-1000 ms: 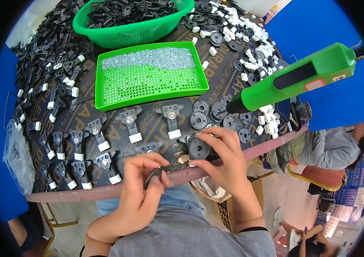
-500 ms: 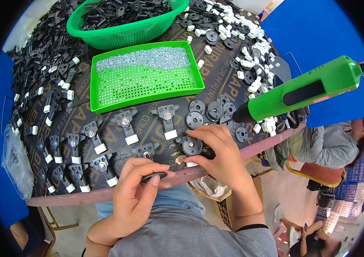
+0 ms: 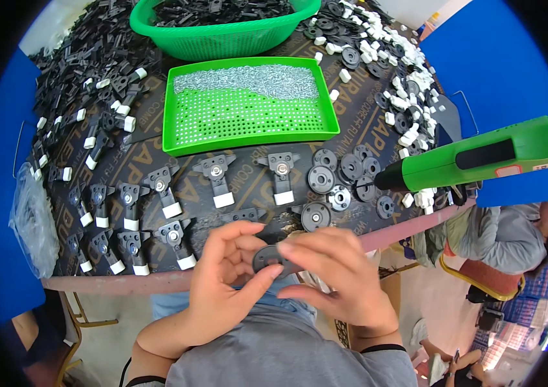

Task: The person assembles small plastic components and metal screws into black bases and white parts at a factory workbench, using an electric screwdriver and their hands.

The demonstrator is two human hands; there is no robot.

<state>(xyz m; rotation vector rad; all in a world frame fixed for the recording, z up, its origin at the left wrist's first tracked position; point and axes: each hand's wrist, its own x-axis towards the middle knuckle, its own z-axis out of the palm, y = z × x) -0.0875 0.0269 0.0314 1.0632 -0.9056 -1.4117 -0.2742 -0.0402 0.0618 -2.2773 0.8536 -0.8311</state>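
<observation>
1. We hold a small black plastic part (image 3: 273, 258) between both hands, just off the near table edge, at about 6 o'clock from the green perforated tray (image 3: 248, 103).
2. Our left hand (image 3: 225, 284) pinches it from below and the left, thumb and forefinger closed on its rim; our right hand (image 3: 335, 274) covers it from the right, fingers curled over its top.
3. We judge the part light, stiff and smooth; it looks to be moulded plastic, so it may slip. The rim seems the sound place to grip.
4. At 12 o'clock from the hands, assembled black brackets with white ends (image 3: 217, 177) lie in rows on the dark printed tabletop (image 3: 177, 284); each shows a metal fastener at its centre.
5. At 1 o'clock sit round black discs (image 3: 321, 178), flat with central holes.
6. At 2 o'clock a green power screwdriver (image 3: 480, 158) hangs, its dark tip toward the discs.
7. The tray holds a layer of small silvery screws along its far side.
8. Beyond, at 12 o'clock, a green mesh basket (image 3: 222, 39) holds black parts; loose white blocks (image 3: 409, 97) scatter at 1 o'clock, black pieces heap at 10 o'clock.
9. A clear plastic bag (image 3: 29, 219) hangs at 9 o'clock.
</observation>
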